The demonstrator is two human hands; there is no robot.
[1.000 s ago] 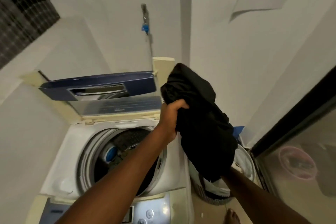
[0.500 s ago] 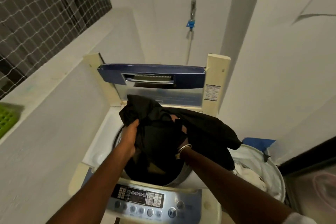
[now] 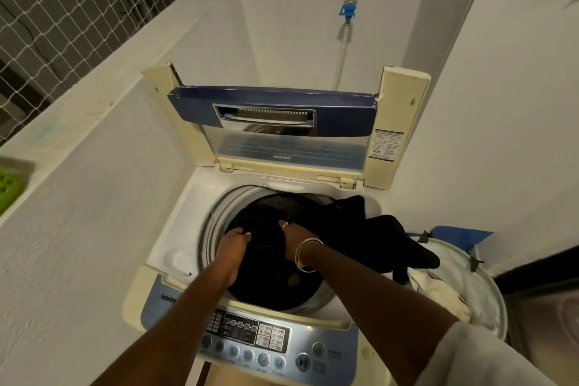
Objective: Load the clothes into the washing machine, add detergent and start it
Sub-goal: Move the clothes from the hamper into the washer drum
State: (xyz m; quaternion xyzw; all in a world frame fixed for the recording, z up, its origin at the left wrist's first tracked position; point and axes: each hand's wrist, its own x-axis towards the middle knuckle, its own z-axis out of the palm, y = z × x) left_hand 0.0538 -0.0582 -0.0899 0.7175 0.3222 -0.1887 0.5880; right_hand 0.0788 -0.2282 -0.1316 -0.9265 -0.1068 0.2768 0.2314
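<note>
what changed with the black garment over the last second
The black cloth garment went from raised over the white laundry basket leftward and down into the washing machine's drum; one end hangs over the right rim. Both the left hand and right hand followed it in; grip unclear. The blue lid stayed up.

A home laundry nook: top-loading washing machine (image 3: 250, 260), laundry basket (image 3: 488, 301), wall tap (image 3: 350, 6), netted window (image 3: 62, 9).

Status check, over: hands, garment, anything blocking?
Left hand grips black garment in drum; right hand on it, fingers hidden. Tail hangs over the edge toward basket. Lid up.
</note>
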